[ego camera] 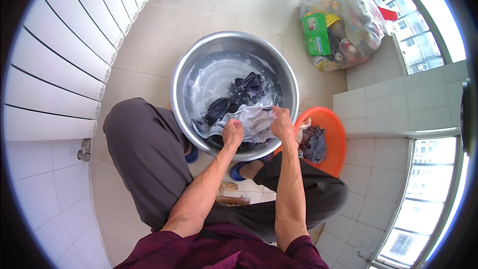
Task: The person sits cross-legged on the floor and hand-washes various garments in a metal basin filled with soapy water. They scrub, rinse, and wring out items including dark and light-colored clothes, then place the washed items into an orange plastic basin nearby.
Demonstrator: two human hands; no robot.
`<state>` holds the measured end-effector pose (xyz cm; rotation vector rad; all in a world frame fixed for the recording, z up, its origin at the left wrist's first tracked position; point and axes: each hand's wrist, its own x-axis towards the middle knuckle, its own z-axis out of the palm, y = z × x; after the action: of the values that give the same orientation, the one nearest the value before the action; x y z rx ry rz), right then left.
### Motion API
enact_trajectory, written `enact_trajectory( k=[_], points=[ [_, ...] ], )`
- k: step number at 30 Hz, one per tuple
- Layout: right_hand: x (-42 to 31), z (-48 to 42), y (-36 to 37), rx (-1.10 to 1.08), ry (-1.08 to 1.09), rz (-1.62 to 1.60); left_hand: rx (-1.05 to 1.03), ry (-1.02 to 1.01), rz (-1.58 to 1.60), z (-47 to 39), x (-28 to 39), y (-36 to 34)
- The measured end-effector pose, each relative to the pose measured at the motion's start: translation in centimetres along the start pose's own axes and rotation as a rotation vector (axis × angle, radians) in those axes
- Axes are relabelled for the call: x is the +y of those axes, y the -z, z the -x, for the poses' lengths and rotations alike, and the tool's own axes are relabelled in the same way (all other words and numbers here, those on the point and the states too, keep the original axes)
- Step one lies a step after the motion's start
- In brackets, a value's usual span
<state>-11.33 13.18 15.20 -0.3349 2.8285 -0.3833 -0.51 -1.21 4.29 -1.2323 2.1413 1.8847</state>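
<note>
A large round metal basin (233,36) stands on the floor between my knees, holding soapy water (209,71). My left hand (233,133) grips a wet light grey cloth garment (254,117) near the basin's front side. At the right, my right hand (282,123) has hold of the same garment by its dark-marked edge. The garment is stretched between both hands, its left part trailing in the water. Behind it, a dark wet garment (222,110) and another dark bunched cloth (249,85) lie partly above the suds.
An orange plastic basin (338,145) with several crumpled garments (314,144) sits close by on the right. Plastic bags of mixed items (343,30) stand at the back right under the window. On the left is a white radiator (56,78) with a pipe valve (85,150) below.
</note>
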Motion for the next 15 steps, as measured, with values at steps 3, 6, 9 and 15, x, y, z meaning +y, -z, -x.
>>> enact_trajectory(
  k=[3,6,9,15],
  points=[
    [0.8,-0.2,-7.3,-0.213,-0.016,0.198,0.035,-0.012,-0.047,-0.2,-0.8,0.3],
    [-0.5,1.6,-12.3,-0.280,-0.016,0.273,0.062,-0.015,-0.039,-0.7,-1.9,1.0],
    [5.4,-1.8,-15.6,-0.246,0.016,0.308,0.007,-0.081,0.002,-0.5,-1.1,-0.3],
    [1.9,-2.8,-9.9,-0.064,-0.073,-0.008,-0.001,0.004,0.107,-2.3,-3.6,-0.7]
  ],
)
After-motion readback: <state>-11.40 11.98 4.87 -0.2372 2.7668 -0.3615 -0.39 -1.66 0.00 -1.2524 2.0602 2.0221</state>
